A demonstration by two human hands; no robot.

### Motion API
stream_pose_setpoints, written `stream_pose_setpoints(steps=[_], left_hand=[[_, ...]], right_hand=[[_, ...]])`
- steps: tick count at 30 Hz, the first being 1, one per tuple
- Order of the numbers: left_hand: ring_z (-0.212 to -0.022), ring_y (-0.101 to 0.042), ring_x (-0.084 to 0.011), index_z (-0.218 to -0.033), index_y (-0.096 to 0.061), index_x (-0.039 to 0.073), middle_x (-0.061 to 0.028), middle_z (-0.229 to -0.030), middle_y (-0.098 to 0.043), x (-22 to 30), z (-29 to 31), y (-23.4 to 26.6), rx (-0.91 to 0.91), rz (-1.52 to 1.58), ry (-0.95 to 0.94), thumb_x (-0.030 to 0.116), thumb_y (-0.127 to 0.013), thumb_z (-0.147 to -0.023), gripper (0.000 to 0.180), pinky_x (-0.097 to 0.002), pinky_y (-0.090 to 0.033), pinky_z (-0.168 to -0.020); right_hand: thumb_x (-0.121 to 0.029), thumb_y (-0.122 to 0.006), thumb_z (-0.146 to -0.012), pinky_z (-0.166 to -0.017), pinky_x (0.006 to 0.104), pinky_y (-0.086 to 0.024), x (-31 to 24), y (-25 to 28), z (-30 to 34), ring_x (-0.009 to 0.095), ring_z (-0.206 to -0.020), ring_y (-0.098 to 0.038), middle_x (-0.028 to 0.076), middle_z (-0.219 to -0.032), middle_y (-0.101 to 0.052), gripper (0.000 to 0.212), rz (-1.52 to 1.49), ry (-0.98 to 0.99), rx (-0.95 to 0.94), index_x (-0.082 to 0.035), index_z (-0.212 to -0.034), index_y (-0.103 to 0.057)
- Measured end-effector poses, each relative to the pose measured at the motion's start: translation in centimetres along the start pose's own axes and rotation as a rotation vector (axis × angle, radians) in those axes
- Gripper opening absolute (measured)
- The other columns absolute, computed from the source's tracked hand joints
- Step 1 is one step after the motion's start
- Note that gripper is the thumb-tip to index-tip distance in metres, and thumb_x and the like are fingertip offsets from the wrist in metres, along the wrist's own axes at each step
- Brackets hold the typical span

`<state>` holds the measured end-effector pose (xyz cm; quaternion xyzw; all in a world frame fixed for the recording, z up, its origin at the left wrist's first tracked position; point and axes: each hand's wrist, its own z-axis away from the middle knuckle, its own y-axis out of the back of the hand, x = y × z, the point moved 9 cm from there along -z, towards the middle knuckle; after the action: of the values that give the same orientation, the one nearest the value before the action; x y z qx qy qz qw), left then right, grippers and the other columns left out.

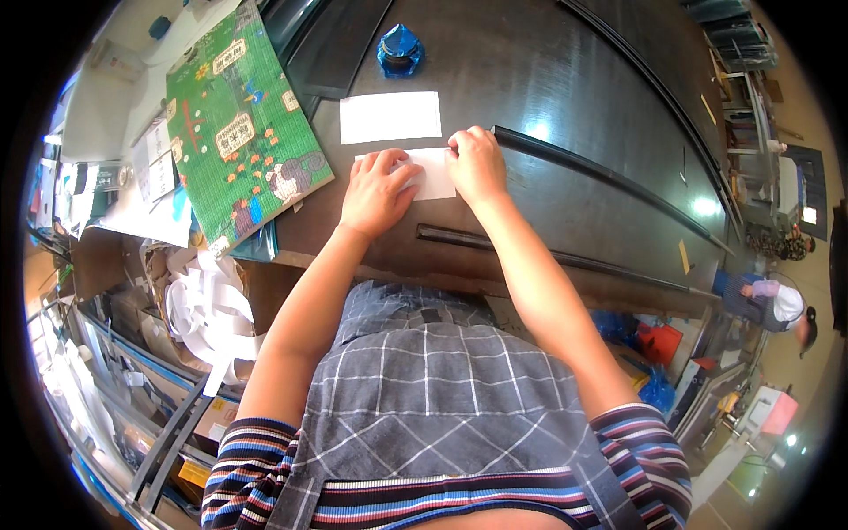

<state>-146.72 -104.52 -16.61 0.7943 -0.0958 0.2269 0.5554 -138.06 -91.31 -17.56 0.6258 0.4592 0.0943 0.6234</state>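
Note:
A small white sheet of paper (435,179) lies on the dark table close in front of me. My left hand (378,191) rests on its left part, fingers spread and slightly bent, with the palm down. At the sheet's right edge my right hand (479,168) is closed, thumb and forefinger pinching the border. Just beyond, a second white rectangle of paper (389,117) lies flat, touched by neither hand. What is under my left palm is hidden.
A green illustrated board (243,132) lies to the left. Farther back stands a blue-wrapped round object (400,53). Long dark strips (609,184) run across the dark table (565,88) to the right. White ribbon-like strips (208,305) fill a box below left. Another person (777,303) is far right.

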Motion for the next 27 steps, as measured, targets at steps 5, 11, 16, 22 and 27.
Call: stream_pose_setpoints(steps=[5,11,16,22,27], left_hand=[[-0.106,-0.053,-0.0258,-0.108,-0.066,0.021,-0.0033,-0.117,-0.057,0.3,-0.1,0.3,0.004,0.004,0.004,0.019,-0.070,-0.078,0.030,-0.0418,-0.041,-0.094],[-0.107,-0.054,-0.0257,-0.108,-0.067,0.021,-0.0035,-0.117,-0.057,0.9,-0.2,0.9,-0.002,0.017,0.004,0.019,-0.070,-0.079,0.029,-0.0419,-0.041,-0.093],[-0.107,-0.054,-0.0258,-0.108,-0.067,0.021,-0.0039,-0.117,-0.057,1.0,0.0,1.0,-0.007,0.007,0.012,0.020,-0.070,-0.079,0.029,-0.0422,-0.041,-0.093],[-0.108,-0.052,-0.0258,-0.114,-0.067,0.026,-0.0032,-0.119,-0.055,1.3,-0.1,1.1,-0.024,-0.052,-0.014,0.020,-0.069,-0.078,0.036,-0.0416,-0.040,-0.094],[-0.111,-0.051,-0.0261,-0.118,-0.067,0.031,-0.0027,-0.121,-0.055,1.8,-0.2,1.2,-0.049,-0.081,-0.027,0.020,-0.069,-0.078,0.041,-0.0418,-0.039,-0.095]], right_hand=[[-0.009,-0.067,-0.077,-0.078,0.0432,-0.050,-0.2,0.6,0.0,0.032,-0.089,-0.060,0.012,-0.087,-0.062,0.005,-0.011,-0.011,0.000,-0.005,-0.078,-0.065],[-0.007,-0.067,-0.078,-0.077,0.0430,-0.050,-1.8,2.0,3.4,0.032,-0.087,-0.059,0.010,-0.087,-0.061,0.006,-0.025,0.108,0.158,-0.004,-0.076,-0.062],[-0.007,-0.068,-0.079,-0.082,0.0412,-0.049,-1.1,2.6,3.7,0.031,-0.097,-0.059,0.011,-0.097,-0.063,0.008,-0.097,0.066,0.129,-0.003,-0.085,-0.066],[-0.008,-0.069,-0.079,-0.086,0.0414,-0.048,-1.9,2.5,5.7,0.033,-0.102,-0.058,0.012,-0.106,-0.062,0.016,-0.020,0.161,0.166,-0.008,-0.095,-0.070],[-0.010,-0.069,-0.078,-0.079,0.0429,-0.050,0.6,2.4,1.7,0.033,-0.094,-0.059,0.011,-0.095,-0.059,0.010,-0.177,-0.045,0.029,-0.006,-0.082,-0.061]])
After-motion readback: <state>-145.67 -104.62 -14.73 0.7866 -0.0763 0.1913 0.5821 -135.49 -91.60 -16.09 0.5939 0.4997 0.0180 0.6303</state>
